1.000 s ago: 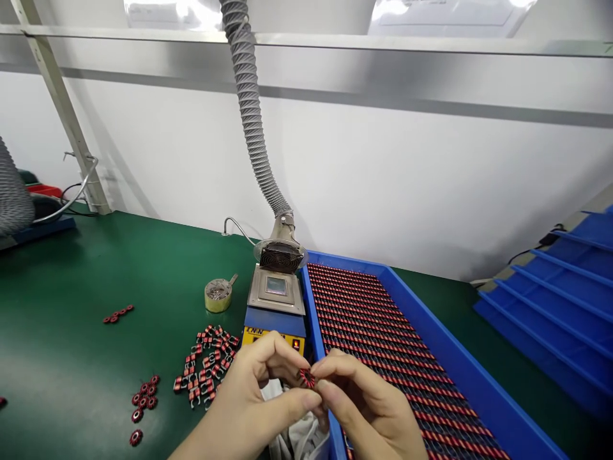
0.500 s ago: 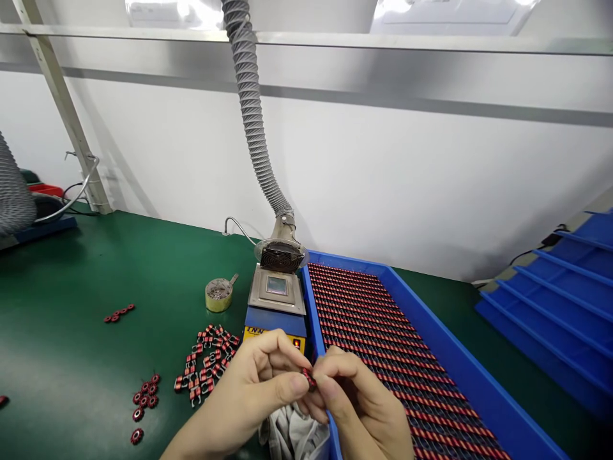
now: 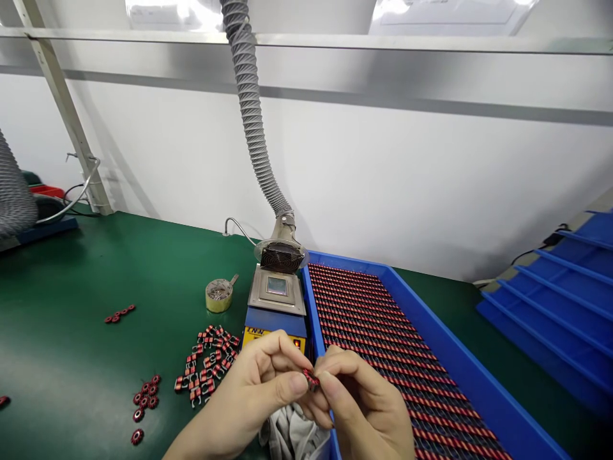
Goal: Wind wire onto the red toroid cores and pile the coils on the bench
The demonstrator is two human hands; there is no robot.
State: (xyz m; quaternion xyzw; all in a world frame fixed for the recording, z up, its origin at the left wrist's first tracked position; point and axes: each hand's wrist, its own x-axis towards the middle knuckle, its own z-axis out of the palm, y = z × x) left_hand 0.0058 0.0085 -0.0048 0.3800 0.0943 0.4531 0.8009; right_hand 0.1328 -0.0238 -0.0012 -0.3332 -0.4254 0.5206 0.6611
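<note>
A small red-and-black wound ring coil (image 3: 311, 379) is pinched between thumb and forefinger of my left hand (image 3: 261, 386), in front of the blue tray's left wall. My right hand (image 3: 361, 399) is closed at the coil's right side, its thumb and forefinger tips meeting there. Whether a wire end lies between those tips is too small to see. Left of my hands, a heap of red-and-black coils with pale legs (image 3: 205, 364) lies on the green table. Farther left are several ring coils (image 3: 146, 396) in a cluster.
Ahead stands a blue-and-yellow solder pot (image 3: 276, 294) under a grey extraction hose (image 3: 258, 140). A small yellow-sided tin (image 3: 218, 296) stands left of it. The blue tray (image 3: 431, 338) holds rows of coils. Crumpled grey cloth (image 3: 299, 434) lies below my hands; stacked blue trays (image 3: 550, 306) lean at right.
My right fingertips have shifted slightly right, and more of the coil shows between my hands. My left hand has hardly moved.
</note>
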